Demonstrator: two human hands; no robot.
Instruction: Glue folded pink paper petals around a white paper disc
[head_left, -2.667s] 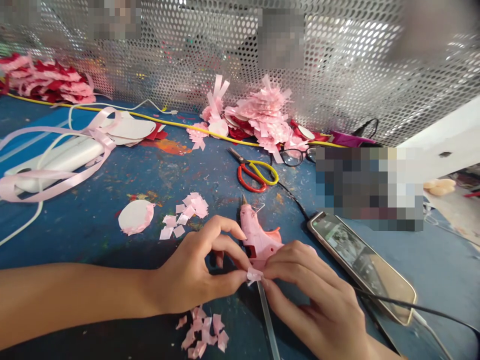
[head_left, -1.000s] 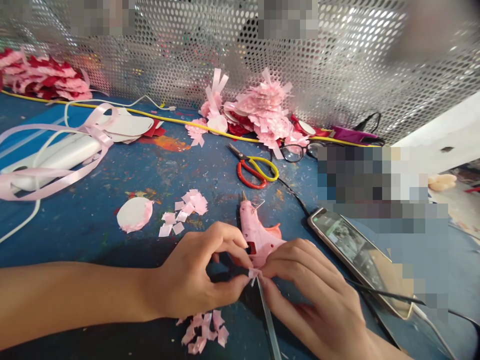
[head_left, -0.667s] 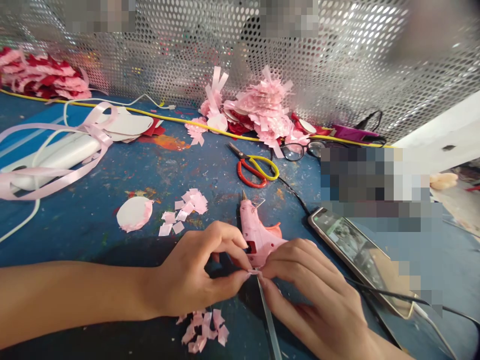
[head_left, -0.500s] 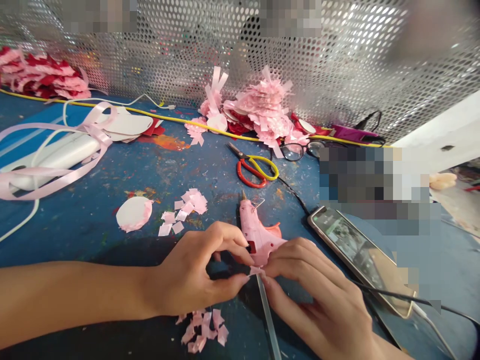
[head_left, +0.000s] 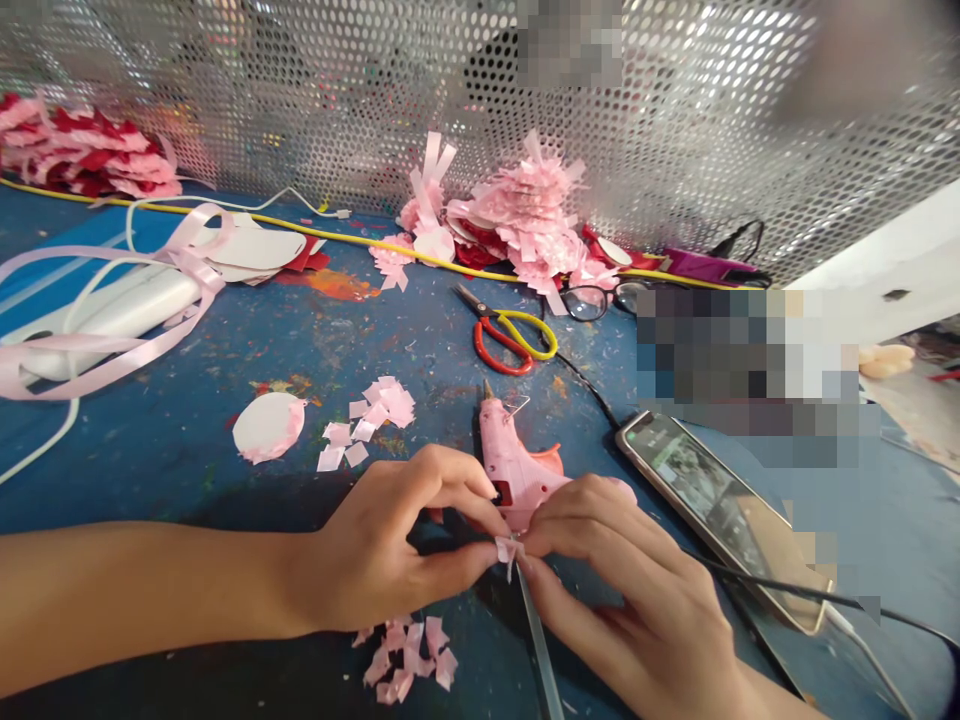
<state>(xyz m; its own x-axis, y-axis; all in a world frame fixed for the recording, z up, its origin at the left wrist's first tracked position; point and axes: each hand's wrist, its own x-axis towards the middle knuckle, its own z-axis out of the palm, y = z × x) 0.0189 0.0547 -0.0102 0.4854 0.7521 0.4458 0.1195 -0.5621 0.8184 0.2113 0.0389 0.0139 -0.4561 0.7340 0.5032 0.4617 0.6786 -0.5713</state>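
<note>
Between the fingertips of both hands is a small folded piece of pink ribbon (head_left: pixel 509 549). My left hand (head_left: pixel 409 540) pinches its left side with thumb and fingers. My right hand (head_left: pixel 622 575) grips the other side in the same way. Just beyond the fingers lies a pink glue gun (head_left: pixel 517 460), its nozzle pointing away and a clear glue stick (head_left: pixel 538 640) running back from it. A pile of folded ribbon pieces (head_left: pixel 409 660) lies below my left hand. Flat ribbon squares (head_left: pixel 382 405) and a white disc (head_left: pixel 268 427) with pink along its edge lie farther off.
Red-and-yellow-handled scissors (head_left: pixel 510 335) lie beyond the glue gun. A phone (head_left: pixel 720 515) with a cable sits at the right. Pink ribbon pieces (head_left: pixel 525 225) are heaped against the perforated metal panel (head_left: pixel 360 110). Looped ribbon (head_left: pixel 150 355) lies at the left, and a yellow cord (head_left: pixel 360 238) crosses the table.
The ribbon piece between my fingertips has changed shape: it was flatter and is now folded, with an end pointing down. Both hands have barely moved.
</note>
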